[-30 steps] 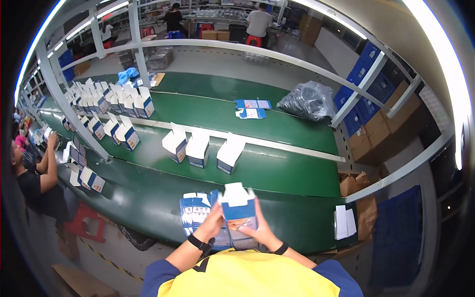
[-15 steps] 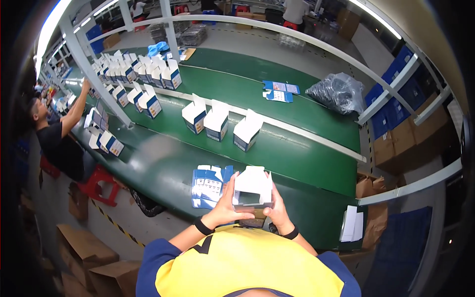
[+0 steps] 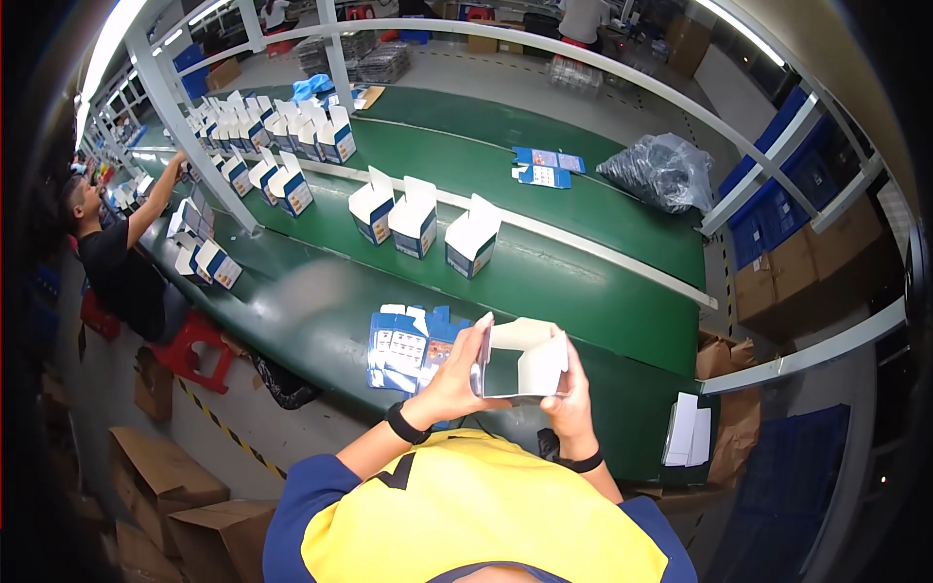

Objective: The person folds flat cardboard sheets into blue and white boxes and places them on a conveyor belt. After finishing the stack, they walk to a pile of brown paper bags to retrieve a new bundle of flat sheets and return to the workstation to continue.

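Observation:
Between my two hands, in front of my chest, is a small carton (image 3: 542, 369) with a white inside, opened out into a box shape. Green surface shows through its open middle, and some flaps stick up. My left hand (image 3: 455, 377) grips its left wall, fingers along the outside. The right wall is held by my right hand (image 3: 571, 396), with the thumb at the near lower edge. Beside my left hand, flat blue-and-white cartons (image 3: 397, 352) lie on the green bench; my left hand and forearm cover part of them.
Beyond, erected cartons (image 3: 415, 231) with raised white flaps stand on the green conveyor (image 3: 573, 291). Farther back lie flat cartons (image 3: 546, 167) and a grey plastic bag (image 3: 661, 173). White sheets (image 3: 687, 432) lie at right. A co-worker (image 3: 121, 253) reaches out at far left, near a red stool (image 3: 194, 352).
The carton has moved slightly right and turned, so its open middle now faces me more. My left hand has shifted up along its left wall; my right hand has moved slightly right.

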Demonstrator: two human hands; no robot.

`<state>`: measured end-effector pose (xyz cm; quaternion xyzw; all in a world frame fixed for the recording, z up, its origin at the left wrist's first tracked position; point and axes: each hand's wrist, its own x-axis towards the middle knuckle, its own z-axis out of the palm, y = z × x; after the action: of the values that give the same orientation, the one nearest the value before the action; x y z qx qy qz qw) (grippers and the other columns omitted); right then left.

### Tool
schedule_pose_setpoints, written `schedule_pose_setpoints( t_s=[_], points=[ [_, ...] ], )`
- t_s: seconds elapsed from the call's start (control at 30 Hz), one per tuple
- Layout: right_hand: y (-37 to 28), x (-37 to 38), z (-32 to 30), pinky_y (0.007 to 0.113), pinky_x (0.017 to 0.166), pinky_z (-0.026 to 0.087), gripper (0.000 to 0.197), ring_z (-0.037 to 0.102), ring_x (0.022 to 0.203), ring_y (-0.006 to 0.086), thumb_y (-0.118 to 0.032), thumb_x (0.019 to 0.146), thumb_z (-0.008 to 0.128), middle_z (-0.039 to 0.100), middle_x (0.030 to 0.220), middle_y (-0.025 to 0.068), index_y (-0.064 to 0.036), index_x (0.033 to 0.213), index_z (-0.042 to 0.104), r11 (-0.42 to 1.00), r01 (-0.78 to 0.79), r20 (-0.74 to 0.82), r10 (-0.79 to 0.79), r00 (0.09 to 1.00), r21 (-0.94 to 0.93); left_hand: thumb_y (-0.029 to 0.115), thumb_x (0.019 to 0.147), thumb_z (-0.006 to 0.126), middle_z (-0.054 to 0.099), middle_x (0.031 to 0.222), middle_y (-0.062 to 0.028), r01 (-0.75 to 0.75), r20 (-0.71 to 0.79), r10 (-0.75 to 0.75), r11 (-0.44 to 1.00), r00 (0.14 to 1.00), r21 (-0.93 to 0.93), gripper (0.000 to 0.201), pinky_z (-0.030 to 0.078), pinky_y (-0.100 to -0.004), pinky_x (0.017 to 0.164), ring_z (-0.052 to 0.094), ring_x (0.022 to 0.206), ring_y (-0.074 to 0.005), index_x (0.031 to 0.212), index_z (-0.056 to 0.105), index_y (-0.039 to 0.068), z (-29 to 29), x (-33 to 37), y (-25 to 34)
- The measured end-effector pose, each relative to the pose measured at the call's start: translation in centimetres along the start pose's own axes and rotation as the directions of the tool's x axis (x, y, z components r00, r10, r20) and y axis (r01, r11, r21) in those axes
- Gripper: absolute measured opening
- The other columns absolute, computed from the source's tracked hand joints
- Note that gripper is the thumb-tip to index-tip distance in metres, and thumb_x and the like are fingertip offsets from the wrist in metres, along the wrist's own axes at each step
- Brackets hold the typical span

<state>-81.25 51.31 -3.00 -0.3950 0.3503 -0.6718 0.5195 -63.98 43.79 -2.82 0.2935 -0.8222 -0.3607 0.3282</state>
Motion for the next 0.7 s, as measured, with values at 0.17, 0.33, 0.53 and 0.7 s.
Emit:
schedule_pose_setpoints(
  t_s=[0.17,0.33,0.53,0.7],
  points=[
    [-1.5,-0.4,0.7,0.035,0.105,0.026,0.112,0.034,0.126,0.0234,-0.039,0.052,0.086,0.035,0.135,0.012,-0.0025,0.138,0.024,0.997,-0.014,-0.007,0.015,1.0,0.075,0.025,0.052,0.086,0.033,0.13,-0.0202,-0.024,0.064,0.026,0.999,0.998,-0.026,0.116,0.03,-0.0415,0.1,0.034,0.122,-0.0365,0.139,0.013,0.004,-0.2,0.4,0.5],
    [-0.6,-0.9,1.0,0.033,0.102,0.03,0.104,0.037,0.123,0.0212,-0.032,0.054,0.086,0.037,0.133,0.0093,-0.0058,0.137,0.028,0.984,0.038,0.045,-0.046,0.998,0.174,0.02,0.055,0.084,0.035,0.127,-0.0194,-0.164,-0.033,0.164,0.986,0.986,-0.001,0.111,0.036,-0.0396,0.096,0.038,0.117,-0.037,0.14,0.015,0.007,-0.9,0.1,-0.1],
    [-0.5,-1.0,2.2,0.034,0.102,0.031,0.096,0.037,0.123,0.0216,-0.029,0.062,0.082,0.036,0.134,0.01,-0.0049,0.137,0.027,0.979,-0.115,-0.216,0.078,0.973,-0.167,0.021,0.054,0.085,0.034,0.128,-0.0203,-0.182,0.09,0.185,0.983,0.979,-0.035,0.108,0.035,-0.0396,0.097,0.038,0.117,-0.0367,0.139,0.02,0.006,-1.1,-0.5,0.4],
    [0.3,0.5,2.9,0.032,0.099,0.034,0.084,0.04,0.12,0.0196,-0.021,0.072,0.075,0.038,0.133,0.011,-0.0046,0.138,0.025,0.995,-0.014,-0.273,-0.013,0.962,-0.098,0.019,0.053,0.085,0.034,0.125,-0.0216,-0.328,0.051,0.329,0.944,0.943,-0.018,0.097,0.037,-0.0419,0.094,0.039,0.114,-0.039,0.135,0.034,0.015,-0.7,0.0,-0.7]
  ],
)
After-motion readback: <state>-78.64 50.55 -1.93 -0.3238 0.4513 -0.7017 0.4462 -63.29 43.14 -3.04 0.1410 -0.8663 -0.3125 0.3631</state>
